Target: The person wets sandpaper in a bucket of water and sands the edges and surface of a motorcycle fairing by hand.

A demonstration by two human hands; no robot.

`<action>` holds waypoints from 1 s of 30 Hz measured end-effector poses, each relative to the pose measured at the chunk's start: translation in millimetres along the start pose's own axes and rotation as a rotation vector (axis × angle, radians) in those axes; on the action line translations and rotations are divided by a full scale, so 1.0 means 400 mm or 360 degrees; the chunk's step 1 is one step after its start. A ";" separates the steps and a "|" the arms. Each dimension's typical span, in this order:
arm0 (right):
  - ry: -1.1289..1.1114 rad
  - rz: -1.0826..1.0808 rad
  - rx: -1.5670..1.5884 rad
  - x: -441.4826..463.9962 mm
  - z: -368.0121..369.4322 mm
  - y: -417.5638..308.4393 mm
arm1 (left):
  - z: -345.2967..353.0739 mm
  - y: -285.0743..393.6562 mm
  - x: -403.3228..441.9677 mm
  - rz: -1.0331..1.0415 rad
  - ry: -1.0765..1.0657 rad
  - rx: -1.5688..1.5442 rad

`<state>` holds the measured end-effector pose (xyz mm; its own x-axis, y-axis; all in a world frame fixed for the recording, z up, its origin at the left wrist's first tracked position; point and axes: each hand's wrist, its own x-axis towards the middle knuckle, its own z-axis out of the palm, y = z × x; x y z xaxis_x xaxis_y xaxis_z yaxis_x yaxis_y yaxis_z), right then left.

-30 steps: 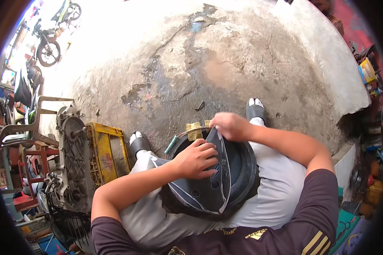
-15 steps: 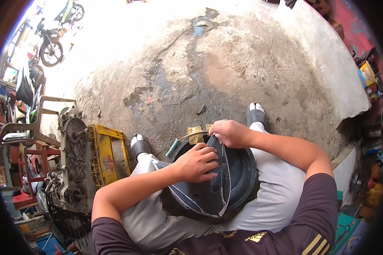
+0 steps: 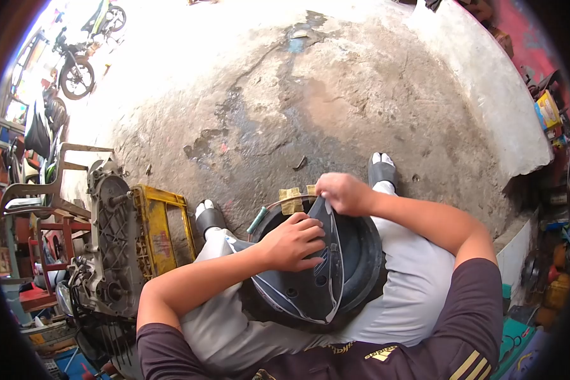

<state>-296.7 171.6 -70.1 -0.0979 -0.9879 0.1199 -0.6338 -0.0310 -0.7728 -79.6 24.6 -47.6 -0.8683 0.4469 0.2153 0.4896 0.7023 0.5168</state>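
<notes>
A dark, pointed plastic panel (image 3: pixel 307 288), like a motorcycle body cover, lies between my knees with pale edges and small holes. It rests over a round black tub (image 3: pixel 365 266), whose inside it partly hides. My left hand (image 3: pixel 292 242) is bent over the panel's face, fingers and thumb pressed on it. At the panel's far tip, my right hand (image 3: pixel 343 194) pinches the edge with curled fingers; whether a small thing is also in that pinch is hidden. Yellowish sponge-like pieces (image 3: pixel 291 200) sit at the tub's far rim, beside a green rod-shaped handle (image 3: pixel 256 220).
A metal engine casing (image 3: pixel 113 237) and a yellow crate (image 3: pixel 164 221) stand close on my left. Behind them is a plastic chair (image 3: pixel 60 180). A motorbike (image 3: pixel 76 73) is parked farther back. Assorted containers and parts line the right side. Damp, rough concrete (image 3: pixel 361 107) lies ahead.
My right hand has shifted very slightly right and up at the panel's tip. My left hand and the panel are nearly unchanged.
</notes>
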 end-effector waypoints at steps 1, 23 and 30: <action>-0.0009 -0.0077 0.0016 0.000 0.004 -0.018 | 0.001 0.000 0.002 0.0007 0.0003 0.0001; 0.0082 -0.0025 -0.0040 0.001 -0.006 0.023 | -0.008 0.001 0.003 0.0007 0.0006 -0.0012; 0.0037 -0.0116 -0.0041 0.003 -0.007 0.005 | -0.009 0.002 0.005 0.0013 -0.0015 -0.0018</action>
<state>-300.2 170.8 -69.9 -0.0686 -0.9794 0.1898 -0.6594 -0.0982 -0.7454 -81.3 24.1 -43.7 -0.8635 0.4579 0.2114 0.4955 0.6923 0.5245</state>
